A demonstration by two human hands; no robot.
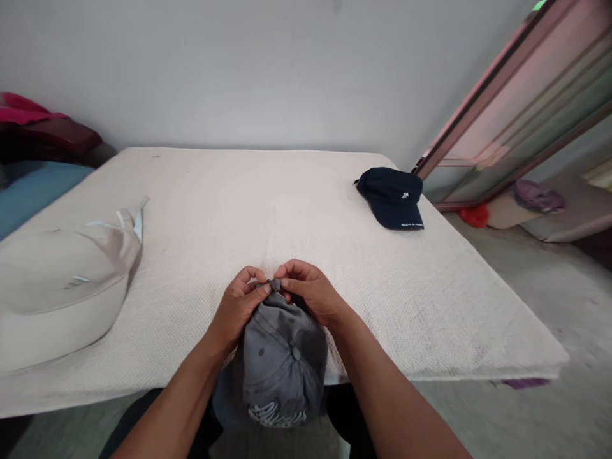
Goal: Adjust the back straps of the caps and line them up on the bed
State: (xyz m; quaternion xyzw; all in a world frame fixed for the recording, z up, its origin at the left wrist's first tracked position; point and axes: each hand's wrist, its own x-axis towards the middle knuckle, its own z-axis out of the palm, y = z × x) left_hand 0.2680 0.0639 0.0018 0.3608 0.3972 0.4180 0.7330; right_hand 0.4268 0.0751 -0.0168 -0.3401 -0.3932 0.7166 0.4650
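1 grey cap (287, 363) is held at btm ctr of frame, brim down, by 2 hands; its 1 back strap (276, 285) is pinched betw. thumb & fingers of L hand (243, 294) and of R hand (313, 290). 2 other caps are seen on 1 white-covered table (215, 210): 1 navy cap (393, 194), upper R; 1 beige cap (62, 287), far L.
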